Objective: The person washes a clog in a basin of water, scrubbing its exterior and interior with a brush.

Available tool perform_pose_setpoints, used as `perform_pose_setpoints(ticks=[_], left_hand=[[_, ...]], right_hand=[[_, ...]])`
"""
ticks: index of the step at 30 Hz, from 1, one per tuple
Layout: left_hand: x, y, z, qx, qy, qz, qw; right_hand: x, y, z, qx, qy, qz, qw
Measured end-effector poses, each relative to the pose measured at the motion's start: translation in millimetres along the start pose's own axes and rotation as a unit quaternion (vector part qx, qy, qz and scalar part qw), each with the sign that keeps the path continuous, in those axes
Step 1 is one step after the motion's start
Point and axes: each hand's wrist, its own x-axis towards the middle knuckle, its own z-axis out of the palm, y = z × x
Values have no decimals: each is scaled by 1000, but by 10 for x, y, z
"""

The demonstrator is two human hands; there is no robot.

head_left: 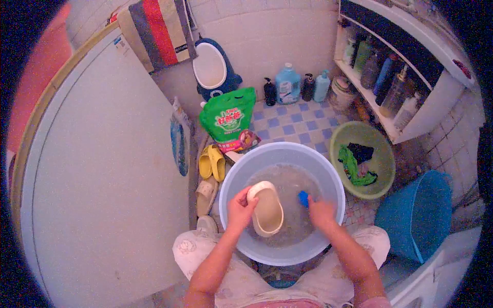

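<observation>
My left hand [240, 209] grips a pale cream clog [265, 226] by its edge, thumb on the rim. The clog is tilted over a large light-blue basin [226, 215] between my knees, its hollow inside facing me. Greyish water [295, 231] lies in the basin. At the right side, my blurred right hand [322, 214] is closed around a small blue brush-like thing [303, 199], whose far end pokes out beyond the fingers. A gap separates it from the clog.
Yellow clogs [211, 163] and a beige clog [206, 196] stand left of the basin, below a green detergent bag [228, 118]. A green basin [387, 174] with clothes and a blue bucket [418, 220] are right. Bottles [288, 84] line the wall beside a shelf [372, 95].
</observation>
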Motion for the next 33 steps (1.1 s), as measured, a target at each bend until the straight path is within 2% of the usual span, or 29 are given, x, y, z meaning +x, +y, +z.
perform_pose_setpoints(ticks=[2,3,5,6,8,9,11,12,14,15,17,19,21,24,25,27,29,31,33], left_hand=[[28,-11,-4,0,-5,42,999],[24,9,6,-1,-4,42,999],[-9,47,21,54,1,44,998],[-25,54,17,52,3,43,998],[-52,62,24,66,-12,57,996],[-75,48,40,64,-10,60,996],[-90,46,81,91,-26,61,994],[-122,92,116,90,-26,61,994],[-227,195,195,200,-21,90,975],[-256,342,218,189,-39,59,979],[-260,331,310,198,-53,65,977],[-258,276,381,207,-64,76,973],[-203,150,405,194,6,91,977],[-113,89,388,159,17,109,981],[-128,131,399,160,15,107,981],[-191,234,440,261,-29,128,956],[-240,242,469,268,-49,139,952],[-244,184,481,276,-64,147,948],[-163,82,481,165,-13,78,983]], right_hand=[[-6,-17,18,15,-114,-99,988],[-25,-53,-53,14,-114,-99,988],[-130,-195,-341,153,-27,-65,986],[-176,-250,-505,150,-27,-67,986],[-266,-316,-808,344,46,-58,936],[-315,-316,-858,342,49,-60,937],[-351,-314,-934,371,53,-153,914],[-366,-362,-945,371,53,-153,915],[-402,-476,-955,373,131,-190,899],[-372,-468,-985,374,129,-188,899],[-276,-429,-1060,385,107,-110,910],[-271,-338,-986,370,119,-132,912],[-329,-335,-975,353,129,-155,913],[-457,-403,-1056,306,96,-180,930],[-458,-405,-1063,314,122,-170,926],[-420,-372,-1081,321,151,-156,922],[-305,-314,-1108,333,135,-102,928],[-278,-253,-1048,319,148,-113,929],[-316,-256,-1000,305,160,-129,930]])
